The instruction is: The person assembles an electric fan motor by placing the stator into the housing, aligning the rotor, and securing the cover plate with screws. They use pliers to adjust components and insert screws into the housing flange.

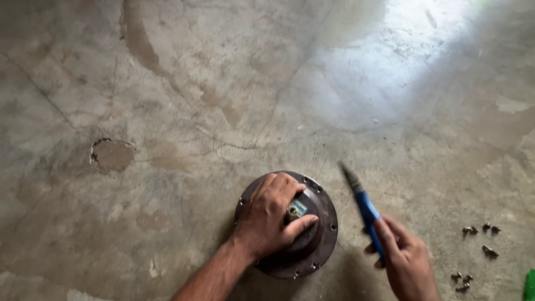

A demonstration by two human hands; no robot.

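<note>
Loose screws (478, 251) crowd right; floor (167, 83) ahead open.

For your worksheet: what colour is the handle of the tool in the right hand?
Blue handle, clearest in the head view.
</note>
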